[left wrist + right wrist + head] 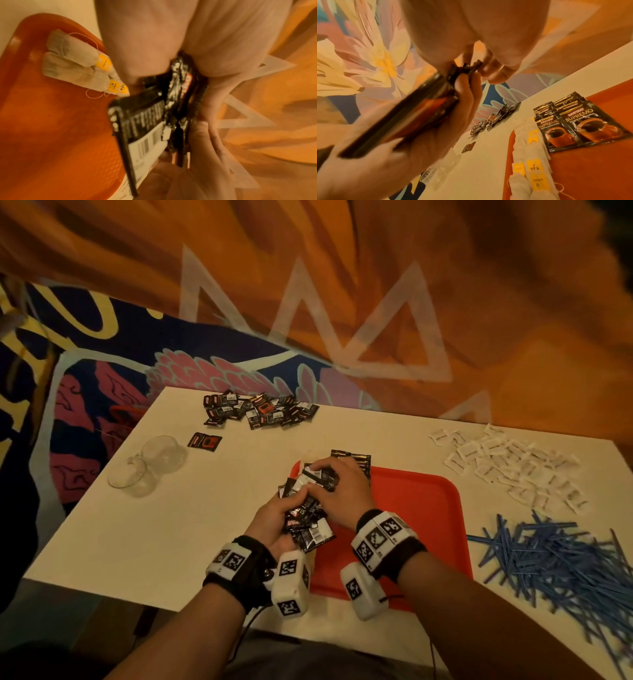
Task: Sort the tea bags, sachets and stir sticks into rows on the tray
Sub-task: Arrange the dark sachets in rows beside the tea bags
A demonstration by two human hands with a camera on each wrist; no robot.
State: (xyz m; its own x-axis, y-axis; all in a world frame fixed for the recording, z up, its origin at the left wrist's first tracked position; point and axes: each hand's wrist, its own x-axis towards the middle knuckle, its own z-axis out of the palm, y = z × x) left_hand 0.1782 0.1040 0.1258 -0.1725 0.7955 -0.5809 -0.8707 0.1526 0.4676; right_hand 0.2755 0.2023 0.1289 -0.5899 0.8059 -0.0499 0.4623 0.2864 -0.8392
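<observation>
Above the tray's point(428, 487) left edge: both hands, left hand point(274, 517) and right hand point(342, 491), grasp a sachet bundle point(308, 515); square edges before laying beside the tea bags point(72, 63).

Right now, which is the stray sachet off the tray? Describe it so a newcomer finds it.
Start at the white table, far-left corner, where a heap of black sachets sits. The lone sachet lies just nearer, beside the clear glasses: flat, alone, touching nothing.
</observation>
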